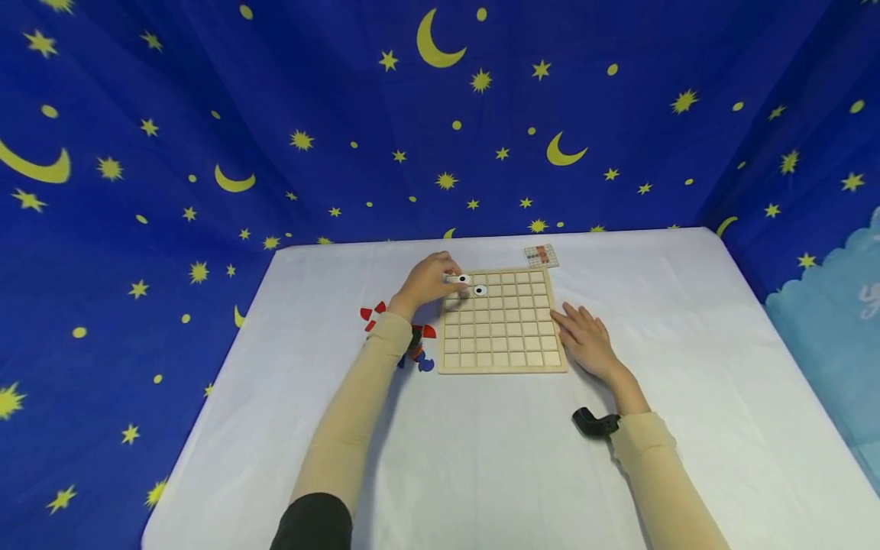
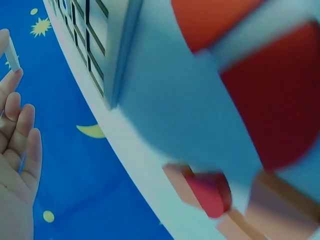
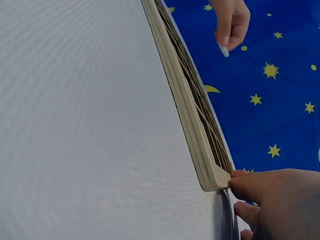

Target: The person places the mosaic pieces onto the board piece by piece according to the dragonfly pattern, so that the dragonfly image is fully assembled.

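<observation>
My left hand (image 1: 426,281) pinches a white eye piece (image 1: 464,279) with a black pupil, above the upper left of a wooden grid board (image 1: 505,330). A matching eye piece (image 1: 480,291) lies on the grid just right of it. Seen edge-on in the left wrist view, the pinched piece (image 2: 14,56) is a thin white tile between thumb and finger. At the board's right edge, my right hand (image 1: 586,338) touches the frame with its fingers extended. The right wrist view shows these fingers (image 3: 250,184) against the board's corner.
Red pieces (image 1: 366,314) and blue pieces (image 1: 426,365) lie left of the board, partly behind my left forearm. Beyond its upper right corner is a small printed card (image 1: 541,256). A black device (image 1: 593,423) sits at my right wrist. Starry blue cloth (image 1: 447,114) hangs behind the white table.
</observation>
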A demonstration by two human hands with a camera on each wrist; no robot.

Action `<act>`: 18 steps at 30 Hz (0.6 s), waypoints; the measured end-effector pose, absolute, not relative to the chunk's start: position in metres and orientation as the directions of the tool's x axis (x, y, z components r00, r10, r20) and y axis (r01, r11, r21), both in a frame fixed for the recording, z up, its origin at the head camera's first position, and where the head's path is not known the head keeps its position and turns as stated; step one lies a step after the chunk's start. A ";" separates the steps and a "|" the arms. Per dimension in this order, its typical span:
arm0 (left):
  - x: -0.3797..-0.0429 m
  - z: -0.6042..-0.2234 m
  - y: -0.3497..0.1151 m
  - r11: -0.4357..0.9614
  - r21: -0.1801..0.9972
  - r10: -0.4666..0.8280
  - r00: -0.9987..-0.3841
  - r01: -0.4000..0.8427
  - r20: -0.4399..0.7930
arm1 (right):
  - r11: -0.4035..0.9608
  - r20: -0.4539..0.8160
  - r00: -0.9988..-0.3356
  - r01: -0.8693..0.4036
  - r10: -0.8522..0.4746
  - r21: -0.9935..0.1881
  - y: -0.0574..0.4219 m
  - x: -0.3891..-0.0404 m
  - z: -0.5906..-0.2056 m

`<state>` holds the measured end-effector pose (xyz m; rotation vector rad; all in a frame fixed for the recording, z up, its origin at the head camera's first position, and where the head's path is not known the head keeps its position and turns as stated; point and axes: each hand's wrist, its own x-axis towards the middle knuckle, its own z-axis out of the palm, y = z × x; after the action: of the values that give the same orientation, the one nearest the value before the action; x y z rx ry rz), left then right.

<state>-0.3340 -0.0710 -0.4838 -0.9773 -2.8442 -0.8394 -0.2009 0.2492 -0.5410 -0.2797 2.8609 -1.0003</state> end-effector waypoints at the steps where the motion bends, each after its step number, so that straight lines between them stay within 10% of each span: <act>1: -0.334 -0.484 -0.068 0.664 0.484 0.563 -0.807 0.570 0.177 | 0.768 -0.032 -0.979 -0.139 -0.203 -0.626 0.249 -0.201 -0.541; 18: -0.331 -0.494 -0.036 0.654 0.545 0.572 -0.815 0.524 0.097 | 0.761 -0.028 -0.979 -0.141 -0.204 -0.634 0.251 -0.201 -0.543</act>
<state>-0.3306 -0.0364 -0.4941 -0.9737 -2.9322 -0.9240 -0.2009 0.2508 -0.5430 -0.2805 2.8577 -1.0170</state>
